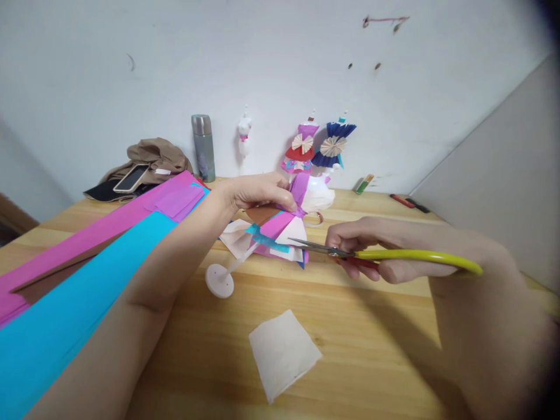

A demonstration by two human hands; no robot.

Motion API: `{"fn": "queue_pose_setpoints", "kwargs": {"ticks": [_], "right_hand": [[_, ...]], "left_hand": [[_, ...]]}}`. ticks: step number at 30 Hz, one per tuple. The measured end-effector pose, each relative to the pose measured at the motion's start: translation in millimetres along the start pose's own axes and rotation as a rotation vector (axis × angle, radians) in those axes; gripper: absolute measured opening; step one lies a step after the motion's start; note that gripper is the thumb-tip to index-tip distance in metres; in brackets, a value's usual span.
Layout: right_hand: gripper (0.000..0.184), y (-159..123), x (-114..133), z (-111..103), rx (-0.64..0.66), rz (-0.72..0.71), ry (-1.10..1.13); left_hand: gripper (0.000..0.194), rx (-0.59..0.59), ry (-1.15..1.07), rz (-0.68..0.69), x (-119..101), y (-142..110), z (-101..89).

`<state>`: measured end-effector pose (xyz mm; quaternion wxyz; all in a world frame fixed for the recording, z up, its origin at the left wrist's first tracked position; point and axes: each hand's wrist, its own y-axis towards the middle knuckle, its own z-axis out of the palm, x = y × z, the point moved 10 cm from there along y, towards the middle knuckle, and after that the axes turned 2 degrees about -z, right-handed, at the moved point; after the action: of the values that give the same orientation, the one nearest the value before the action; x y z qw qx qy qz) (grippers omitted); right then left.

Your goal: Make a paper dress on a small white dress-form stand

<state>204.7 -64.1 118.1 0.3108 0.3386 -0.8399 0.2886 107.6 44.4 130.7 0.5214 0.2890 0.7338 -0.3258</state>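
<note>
My left hand [258,192] is closed on a small paper-dressed doll [284,230] lying tilted over the wooden table [376,350], its white round stand [220,281] pointing toward me. The doll wears a layered skirt of purple, pink, white and turquoise paper. My right hand [385,245] grips yellow-handled scissors [371,255]; their blades reach left to the edge of the skirt. A white paper scrap [282,353] lies on the table in front of me.
Long pink, brown and turquoise paper sheets [87,274] lie at the left. By the wall stand a steel flask [203,147], a white doll form [244,137] and two dressed dolls [319,146]. A phone [131,177] rests on a brown cloth. Pens [409,202] lie at the right.
</note>
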Motion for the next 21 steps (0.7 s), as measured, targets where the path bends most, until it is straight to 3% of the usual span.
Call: {"fn": "queue_pose_setpoints", "kwargs": {"ticks": [11,21], "right_hand": [[0.029,-0.2,-4.4,4.5,0.025,-0.071,0.099],[0.029,4.3,4.5,2.1,0.003,-0.129,-0.029]], "left_hand": [[0.015,0.052,0.036,0.015,-8.9,-6.1,10.2],[0.009,0.089,0.047,0.026,-5.2,-0.9,11.6]]}}
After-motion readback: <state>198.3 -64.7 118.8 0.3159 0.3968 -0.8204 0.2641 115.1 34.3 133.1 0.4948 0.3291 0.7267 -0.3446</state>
